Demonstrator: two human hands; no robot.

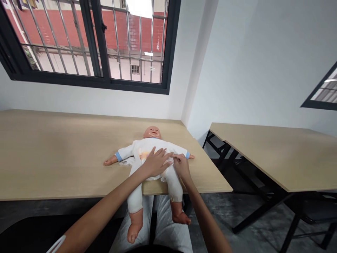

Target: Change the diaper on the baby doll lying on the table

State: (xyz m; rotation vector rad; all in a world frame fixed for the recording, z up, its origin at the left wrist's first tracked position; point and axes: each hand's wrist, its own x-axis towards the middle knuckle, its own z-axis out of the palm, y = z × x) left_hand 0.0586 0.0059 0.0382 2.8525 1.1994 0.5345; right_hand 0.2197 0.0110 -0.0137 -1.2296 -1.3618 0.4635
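A baby doll [152, 132] lies on its back on the wooden table [65, 151], its legs hanging over the front edge. It wears a white outfit [172, 184] with blue cuffs. Around its waist is a white diaper [144, 154] with an orange-yellow band. My left hand [157, 162] rests flat over the diaper's front, fingers stretched toward the doll's hip. Beside it, my right hand [181, 164] is closed in a pinch at the diaper's side edge; the exact bit between the fingertips is hidden. White material [128, 161] shows beneath the doll on the left.
A white wall and a barred window [105, 82] stand behind the table. To the right, across a gap, is a second wooden table [263, 151] with black folding legs, and a dark chair [316, 211] near it. My lap is below the table's front edge.
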